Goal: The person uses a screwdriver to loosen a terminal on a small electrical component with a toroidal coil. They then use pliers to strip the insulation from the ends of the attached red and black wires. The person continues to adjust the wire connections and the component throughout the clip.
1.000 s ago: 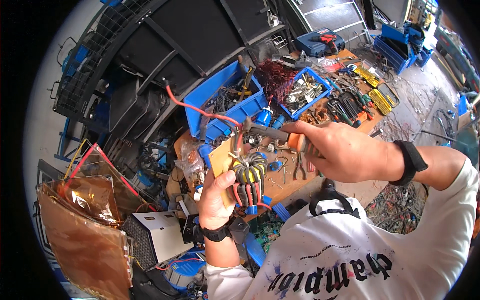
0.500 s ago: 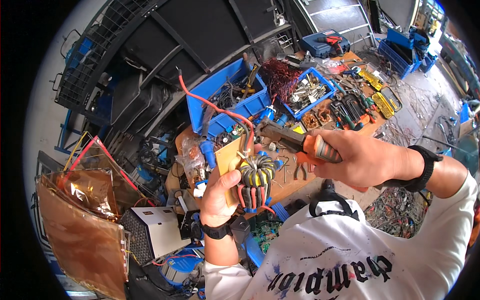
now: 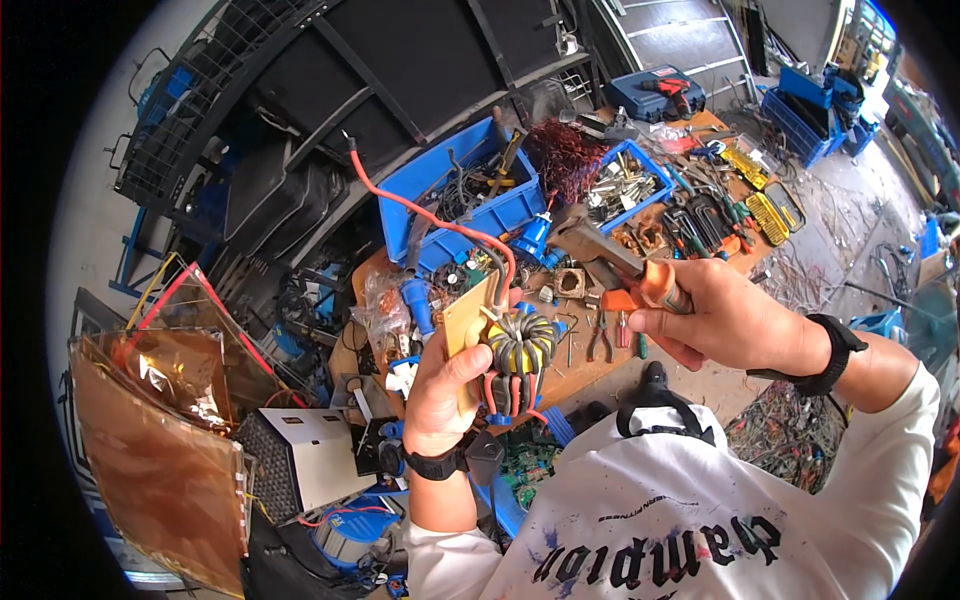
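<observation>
My left hand (image 3: 445,385) grips a tan circuit board (image 3: 466,315) upright. A ring-shaped coil (image 3: 520,342) wound with yellow and black wire sits on the board's front, with red and black leads hanging under it. A long red wire (image 3: 420,212) arcs up and left from the board. My right hand (image 3: 730,325) holds pliers with orange handles (image 3: 615,265); their dark jaws point left and up, just right of and above the coil, apart from it.
A cluttered wooden bench (image 3: 600,360) lies below the hands. Blue bins (image 3: 470,200) with wires and metal parts (image 3: 625,180) stand behind. Hand tools (image 3: 700,220) lie at right, a white box (image 3: 305,455) and copper-coloured sheets (image 3: 160,440) at left.
My right hand has drawn the pliers up and to the right, away from the coil. My left hand has kept the board in nearly the same place.
</observation>
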The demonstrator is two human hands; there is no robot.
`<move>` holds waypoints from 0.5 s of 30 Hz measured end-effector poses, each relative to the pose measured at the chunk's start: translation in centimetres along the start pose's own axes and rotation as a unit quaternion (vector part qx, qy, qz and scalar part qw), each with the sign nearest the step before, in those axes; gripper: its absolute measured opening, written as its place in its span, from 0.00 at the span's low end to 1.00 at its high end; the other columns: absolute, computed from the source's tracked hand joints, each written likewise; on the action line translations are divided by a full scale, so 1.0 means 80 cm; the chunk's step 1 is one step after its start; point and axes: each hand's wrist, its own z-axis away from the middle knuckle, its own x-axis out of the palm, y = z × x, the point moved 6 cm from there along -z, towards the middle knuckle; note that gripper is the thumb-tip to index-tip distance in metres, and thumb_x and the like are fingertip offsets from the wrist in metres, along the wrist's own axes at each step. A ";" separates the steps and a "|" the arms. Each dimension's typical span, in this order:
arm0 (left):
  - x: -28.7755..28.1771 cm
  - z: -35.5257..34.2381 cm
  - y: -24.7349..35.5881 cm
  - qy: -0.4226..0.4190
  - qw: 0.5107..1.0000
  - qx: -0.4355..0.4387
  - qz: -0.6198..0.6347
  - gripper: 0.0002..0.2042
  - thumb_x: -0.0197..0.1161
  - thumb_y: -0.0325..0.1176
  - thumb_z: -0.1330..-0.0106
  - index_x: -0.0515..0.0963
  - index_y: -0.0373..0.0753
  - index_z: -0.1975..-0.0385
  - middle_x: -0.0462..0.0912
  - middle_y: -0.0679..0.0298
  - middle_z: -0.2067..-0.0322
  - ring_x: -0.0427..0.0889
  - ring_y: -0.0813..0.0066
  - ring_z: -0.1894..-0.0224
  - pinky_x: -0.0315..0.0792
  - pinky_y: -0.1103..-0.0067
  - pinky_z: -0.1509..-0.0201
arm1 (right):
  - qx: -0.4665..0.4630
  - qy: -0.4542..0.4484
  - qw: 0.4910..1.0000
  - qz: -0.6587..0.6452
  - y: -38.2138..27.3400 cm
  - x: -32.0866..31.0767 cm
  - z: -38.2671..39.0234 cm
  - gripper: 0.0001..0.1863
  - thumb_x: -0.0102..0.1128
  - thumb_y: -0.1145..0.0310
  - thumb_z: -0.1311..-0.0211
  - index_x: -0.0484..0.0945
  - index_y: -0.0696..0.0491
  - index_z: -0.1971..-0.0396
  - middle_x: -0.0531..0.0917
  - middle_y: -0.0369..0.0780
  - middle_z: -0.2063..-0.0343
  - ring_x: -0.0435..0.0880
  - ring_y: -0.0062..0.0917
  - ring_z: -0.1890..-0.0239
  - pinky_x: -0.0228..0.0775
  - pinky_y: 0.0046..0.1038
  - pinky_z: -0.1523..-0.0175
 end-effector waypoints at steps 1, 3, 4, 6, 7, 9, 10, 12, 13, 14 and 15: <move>0.000 0.001 0.000 0.004 1.000 0.000 0.001 0.38 0.67 0.40 0.41 0.59 0.29 0.34 0.71 0.51 0.41 0.77 0.63 0.45 0.74 0.69 0.43 | 0.006 -0.012 0.999 -0.040 0.003 0.003 0.000 0.14 0.61 0.60 0.34 0.76 0.58 0.63 0.79 0.38 0.84 0.80 0.21 0.83 0.70 0.25 0.79; 0.000 0.001 -0.002 0.002 1.000 -0.005 0.002 0.38 0.67 0.40 0.41 0.59 0.29 0.34 0.71 0.51 0.41 0.78 0.64 0.46 0.75 0.70 0.45 | 0.005 -0.028 0.994 -0.101 0.009 0.008 0.000 0.14 0.60 0.61 0.33 0.76 0.59 0.61 0.80 0.36 0.82 0.80 0.18 0.82 0.71 0.22 0.79; 0.000 0.001 -0.003 -0.001 1.000 -0.008 0.003 0.38 0.67 0.40 0.41 0.59 0.28 0.34 0.71 0.51 0.41 0.78 0.64 0.46 0.75 0.70 0.45 | -0.003 -0.032 0.992 -0.122 0.013 0.009 -0.001 0.14 0.59 0.61 0.32 0.76 0.59 0.59 0.80 0.35 0.81 0.81 0.17 0.80 0.72 0.21 0.78; 0.002 0.000 -0.002 -0.015 1.000 -0.015 0.007 0.37 0.66 0.40 0.40 0.59 0.29 0.34 0.71 0.53 0.41 0.79 0.65 0.48 0.77 0.71 0.47 | -0.021 -0.041 0.988 -0.148 0.020 0.012 -0.002 0.16 0.58 0.62 0.31 0.74 0.59 0.53 0.81 0.34 0.77 0.82 0.16 0.77 0.76 0.20 0.75; 0.003 0.000 -0.002 -0.021 1.000 -0.018 0.009 0.37 0.66 0.40 0.40 0.59 0.29 0.34 0.71 0.53 0.41 0.79 0.66 0.48 0.77 0.71 0.48 | -0.031 -0.046 0.987 -0.153 0.023 0.013 -0.004 0.17 0.58 0.63 0.31 0.73 0.59 0.50 0.81 0.35 0.75 0.83 0.16 0.75 0.78 0.20 0.74; -0.001 0.003 -0.004 -0.001 1.000 -0.001 0.005 0.36 0.66 0.40 0.40 0.59 0.29 0.35 0.71 0.55 0.42 0.80 0.67 0.50 0.78 0.72 0.50 | -0.025 -0.066 0.979 -0.189 0.020 0.017 -0.001 0.20 0.58 0.64 0.31 0.70 0.58 0.45 0.82 0.35 0.69 0.83 0.16 0.72 0.80 0.20 0.72; -0.003 0.003 -0.005 0.009 1.000 0.008 0.003 0.36 0.66 0.40 0.39 0.59 0.29 0.35 0.71 0.56 0.42 0.80 0.67 0.50 0.79 0.72 0.51 | -0.007 -0.079 0.972 -0.220 0.012 0.023 0.003 0.22 0.58 0.65 0.31 0.69 0.57 0.42 0.82 0.36 0.65 0.84 0.16 0.70 0.81 0.20 0.71; -0.006 0.003 -0.006 0.009 1.000 0.001 0.020 0.35 0.65 0.40 0.39 0.60 0.29 0.35 0.71 0.57 0.42 0.80 0.67 0.51 0.79 0.73 0.52 | 0.004 -0.091 0.966 -0.242 0.004 0.028 0.002 0.25 0.58 0.67 0.32 0.65 0.54 0.37 0.79 0.39 0.55 0.84 0.17 0.67 0.83 0.21 0.69; -0.008 0.003 -0.006 0.009 1.000 -0.002 0.028 0.35 0.65 0.40 0.39 0.60 0.29 0.35 0.71 0.57 0.42 0.81 0.67 0.52 0.79 0.73 0.53 | -0.004 -0.089 0.966 -0.242 0.003 0.028 0.003 0.26 0.58 0.68 0.32 0.65 0.54 0.37 0.79 0.39 0.53 0.84 0.17 0.66 0.83 0.21 0.69; -0.005 0.003 -0.003 0.009 1.000 0.006 0.012 0.36 0.66 0.41 0.40 0.59 0.30 0.35 0.71 0.56 0.42 0.81 0.67 0.52 0.79 0.73 0.54 | -0.011 -0.087 0.966 -0.242 0.003 0.027 0.003 0.26 0.58 0.68 0.32 0.64 0.53 0.36 0.78 0.39 0.52 0.84 0.18 0.65 0.83 0.21 0.69; -0.005 0.003 -0.002 -0.003 1.000 0.003 0.006 0.37 0.66 0.41 0.40 0.59 0.30 0.35 0.71 0.56 0.42 0.81 0.67 0.52 0.79 0.72 0.53 | -0.019 -0.084 0.967 -0.241 0.002 0.026 0.003 0.27 0.58 0.69 0.33 0.64 0.53 0.35 0.78 0.39 0.51 0.84 0.18 0.64 0.83 0.20 0.69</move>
